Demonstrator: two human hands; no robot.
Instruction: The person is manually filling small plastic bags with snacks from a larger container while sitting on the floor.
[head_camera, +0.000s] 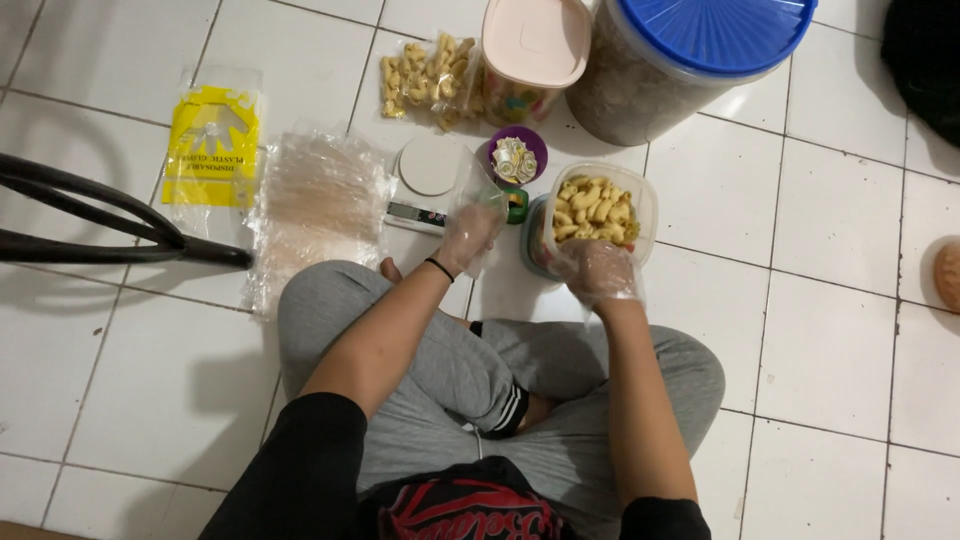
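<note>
White tile floor (820, 330), person seated cross-legged, grey trousers. Big clear tub w/ blue lid (690, 50) at 1 o'clock, upper edge of view. Pink-lidded jar (530, 45) just beside it, at 12. Stack of clear plastic bags (320, 200) at 10 o'clock; yellow glove packet (212, 135) beyond, further left. Clear container of yellow snack pieces (598, 212) sits just past R hand. Filled bag of same snacks (425, 80) at 11–12. Small scale w/ round white plate (428, 170) ahead of L hand; purple bowl (517, 155) beside it.

R hand (598, 272): gloved, fingers curled over container's near rim, touching it; cannot tell if anything is gripped. L hand (468, 235): gloved, fingers loosely together, pinching thin clear bag (478, 200) near scale.

Open room: bare tiles at 3–4 o'clock and 8 o'clock. Black chair legs (90, 215) crowd 9 o'clock.
</note>
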